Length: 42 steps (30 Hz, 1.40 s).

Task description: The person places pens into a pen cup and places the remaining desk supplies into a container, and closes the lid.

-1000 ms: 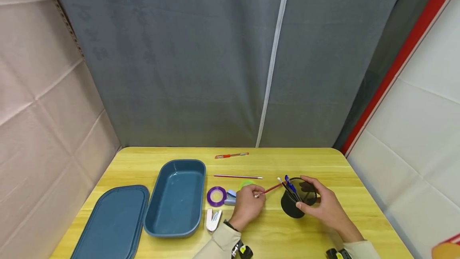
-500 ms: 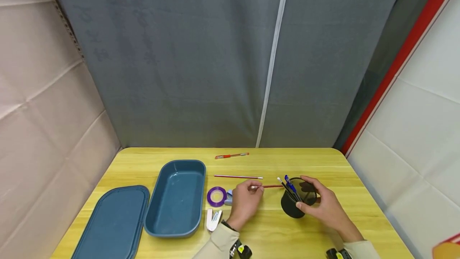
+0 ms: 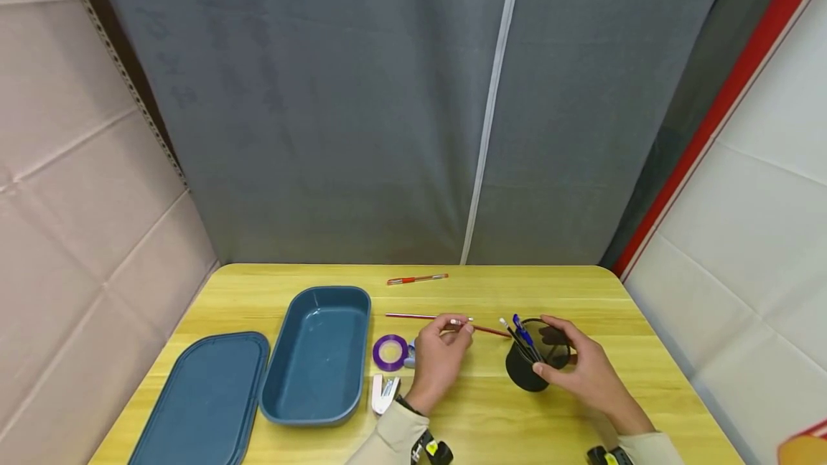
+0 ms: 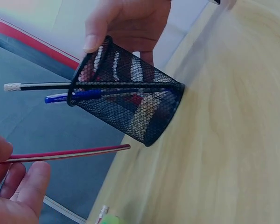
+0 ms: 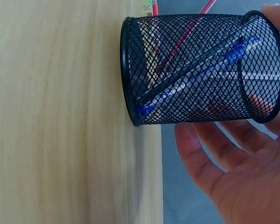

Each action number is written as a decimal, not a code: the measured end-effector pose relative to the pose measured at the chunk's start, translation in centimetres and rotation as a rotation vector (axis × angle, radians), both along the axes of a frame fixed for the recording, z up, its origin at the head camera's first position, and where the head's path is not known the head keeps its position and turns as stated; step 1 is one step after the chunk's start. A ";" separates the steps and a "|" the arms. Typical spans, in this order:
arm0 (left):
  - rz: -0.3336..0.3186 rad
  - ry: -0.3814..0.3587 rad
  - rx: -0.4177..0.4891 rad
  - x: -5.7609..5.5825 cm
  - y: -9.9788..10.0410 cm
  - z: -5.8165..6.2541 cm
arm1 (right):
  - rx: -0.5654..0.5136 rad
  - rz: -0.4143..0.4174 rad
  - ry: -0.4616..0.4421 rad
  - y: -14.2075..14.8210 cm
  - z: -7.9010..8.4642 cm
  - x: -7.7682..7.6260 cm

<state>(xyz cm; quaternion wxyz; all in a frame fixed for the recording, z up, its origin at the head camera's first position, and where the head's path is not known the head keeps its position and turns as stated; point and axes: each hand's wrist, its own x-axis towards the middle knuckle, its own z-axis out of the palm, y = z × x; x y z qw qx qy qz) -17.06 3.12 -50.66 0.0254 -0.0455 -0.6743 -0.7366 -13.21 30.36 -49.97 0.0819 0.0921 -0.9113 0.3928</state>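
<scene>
Head view, red pencil [image 3: 491, 331]; end in grip [image 3: 439, 364]

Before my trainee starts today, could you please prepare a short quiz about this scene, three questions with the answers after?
1. Which hand pinches a red pencil?

2. True or false: the blue pen is in the black mesh cup that the right hand holds.

3. In the head view, what lies just left of the deep blue box?
A) the purple tape
B) the flat blue lid
C) the stapler

Key: 1. The left hand. 2. True. 3. B.
</scene>
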 end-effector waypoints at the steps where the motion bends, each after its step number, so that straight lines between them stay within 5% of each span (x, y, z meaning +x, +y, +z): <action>1: -0.001 0.001 0.013 0.1 0.0 0.2 | 0.004 0.000 0.001 0.0 0.0 0.0; 14: -0.040 0.063 0.118 0.5 -0.9 2.2 | 0.004 -0.001 -0.003 0.0 0.2 0.0; 25: 0.003 0.155 0.146 0.5 -1.3 3.9 | -0.004 0.003 -0.009 0.0 0.3 0.1; 42: -0.028 0.158 0.236 0.9 -1.6 6.6 | -0.004 0.000 -0.005 0.0 0.2 0.0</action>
